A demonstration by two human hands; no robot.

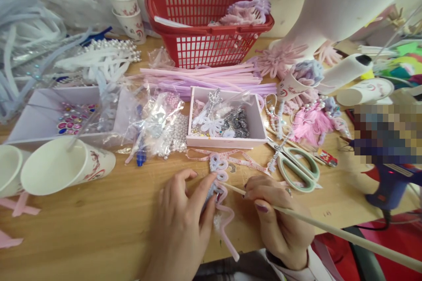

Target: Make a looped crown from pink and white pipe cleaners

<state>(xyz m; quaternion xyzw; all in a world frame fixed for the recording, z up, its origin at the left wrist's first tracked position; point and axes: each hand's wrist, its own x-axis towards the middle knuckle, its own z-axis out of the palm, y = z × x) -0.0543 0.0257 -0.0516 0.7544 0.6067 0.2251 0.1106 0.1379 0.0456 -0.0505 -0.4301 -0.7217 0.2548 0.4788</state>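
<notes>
My left hand (186, 215) rests on the wooden table with its fingertips closed on a craft piece of looped pipe cleaners (219, 169) in pale blue and pink. From this piece a wavy pink pipe cleaner end (227, 228) trails toward me. A long, thin wooden stick (332, 228) is pinched in my right hand (280, 217). Its tip touches or nearly touches the loops, near the left fingertips. Part of the piece is hidden behind my left fingers. A pink measuring tape (244, 158) lies just beyond it.
Green-handled scissors (298, 169) lie right of a white box (227, 141) of trimmings. A blue glue gun (384, 184) stands at the right. Paper cups (95, 164) are at the left. Behind are bagged beads (180, 134), bundled pipe cleaners (204, 77) and a red basket (211, 30).
</notes>
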